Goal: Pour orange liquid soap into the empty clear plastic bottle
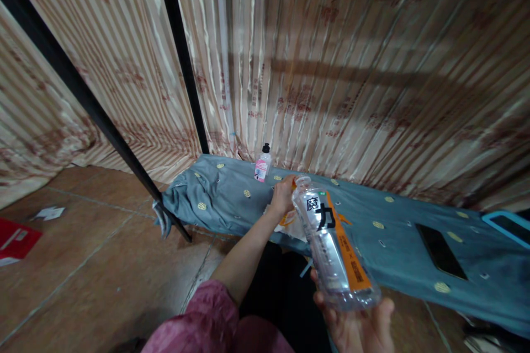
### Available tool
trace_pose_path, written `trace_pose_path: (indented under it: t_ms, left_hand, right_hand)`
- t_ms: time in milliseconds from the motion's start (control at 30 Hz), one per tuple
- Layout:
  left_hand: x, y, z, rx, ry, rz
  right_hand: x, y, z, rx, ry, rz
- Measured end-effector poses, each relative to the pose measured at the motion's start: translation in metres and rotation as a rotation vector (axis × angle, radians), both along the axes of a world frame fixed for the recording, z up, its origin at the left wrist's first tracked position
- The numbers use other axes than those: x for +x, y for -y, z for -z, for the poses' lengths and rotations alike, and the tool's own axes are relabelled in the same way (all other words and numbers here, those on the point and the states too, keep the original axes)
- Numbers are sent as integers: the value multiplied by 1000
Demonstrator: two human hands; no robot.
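A clear plastic drink bottle (331, 248) with an orange and silver label tilts in front of me, its mouth pointing up and left. My right hand (356, 325) is closed round the base from below, thumb and fingers on either side. Beside the mouth, my left hand (284, 196) has its fingers curled in, with a small orange bit showing at the fingertips; the bottle's neck hides part of them. Behind the bottle, a white and orange packet (285, 226) lies on the blue-grey cloth (232, 201), partly covered.
A small bottle with a black cap and pink label (261, 166) stands at the back of the cloth. To the right lie a dark phone (441, 251) and a blue-rimmed object (511, 226). Black metal posts (182, 55) frame striped curtains (310, 83). A red box (16, 240) is on the tiled floor.
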State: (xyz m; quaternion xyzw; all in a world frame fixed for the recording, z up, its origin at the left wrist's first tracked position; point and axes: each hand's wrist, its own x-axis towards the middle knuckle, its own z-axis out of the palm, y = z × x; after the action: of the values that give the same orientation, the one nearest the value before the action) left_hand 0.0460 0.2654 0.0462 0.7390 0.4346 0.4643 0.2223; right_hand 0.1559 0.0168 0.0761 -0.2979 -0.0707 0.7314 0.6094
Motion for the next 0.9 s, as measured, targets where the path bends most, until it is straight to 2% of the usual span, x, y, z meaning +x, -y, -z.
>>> trace_pose_path:
  t_ms: [900]
  left_hand:
    - [-1, 2, -2, -3, 24, 8]
  right_hand:
    - [2, 0, 5, 23, 2, -23]
